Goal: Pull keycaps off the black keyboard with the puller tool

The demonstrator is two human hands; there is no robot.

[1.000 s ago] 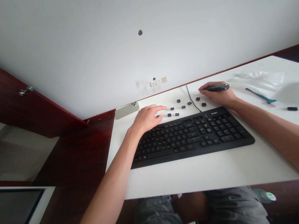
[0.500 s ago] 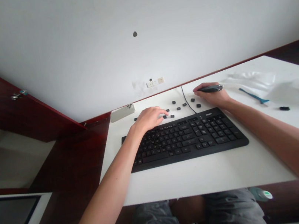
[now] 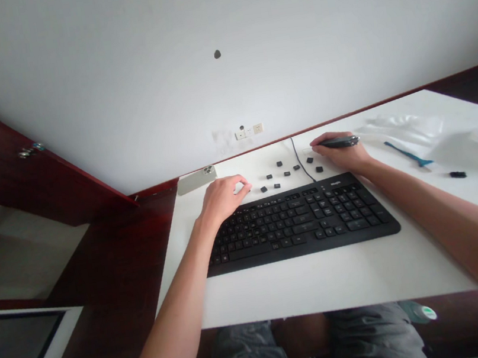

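Observation:
Across the white table lies a black keyboard (image 3: 290,222), its far left part behind my left arm. Several loose black keycaps (image 3: 287,173) are scattered beyond its back edge. My left hand (image 3: 224,197) hovers at the keyboard's back left corner, thumb and forefinger brought together in a pinch; whatever is between the tips is too small to make out. Beyond the keyboard's back right, my right hand (image 3: 343,154) is wrapped round a black pen-shaped tool (image 3: 338,142). A faint pale loop shows just left of those fingers.
A phone (image 3: 197,180) lies at the back left of the table. A cable (image 3: 303,160) runs from the keyboard toward the wall. On the right are a blue tool (image 3: 409,154), a small black piece (image 3: 458,174) and clear plastic bags (image 3: 406,125). A bottle (image 3: 420,311) shows below the table edge.
My left hand has drawn back to the left from among the keycaps, and its thumb and forefinger have come together. The right hand still holds the tool in the same place.

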